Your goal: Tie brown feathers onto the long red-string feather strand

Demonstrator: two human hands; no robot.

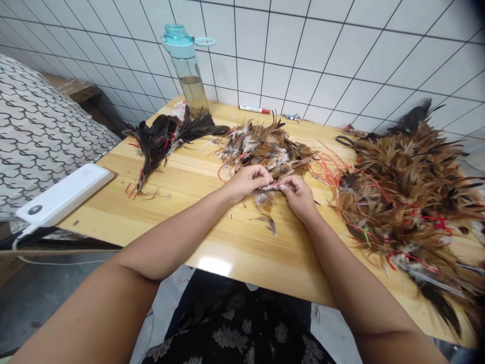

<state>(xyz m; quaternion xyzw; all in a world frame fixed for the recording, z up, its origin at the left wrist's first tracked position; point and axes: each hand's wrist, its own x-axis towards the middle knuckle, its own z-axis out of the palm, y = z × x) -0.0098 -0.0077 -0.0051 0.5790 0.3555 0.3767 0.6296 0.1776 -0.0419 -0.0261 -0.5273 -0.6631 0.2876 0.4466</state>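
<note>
Both my hands meet at the middle of a wooden table (pixel 212 242). My left hand (pixel 248 182) and my right hand (pixel 297 194) are closed in pinches on the top of a small bunch of brown feathers (pixel 265 210) that trails toward me. Just behind them lies a mixed brown and white feather pile (pixel 265 144). A dark, almost black feather bundle (pixel 162 134) with red ties rests at the far left. A large heap of brown feathers (pixel 409 187) laced with red strings covers the right side.
A clear water bottle with a teal lid (pixel 187 68) stands at the back by the tiled wall. A red-capped marker (pixel 253 109) lies beside it. A white power bank (pixel 64 194) sits on the left edge, next to a patterned cushion (pixel 41 131).
</note>
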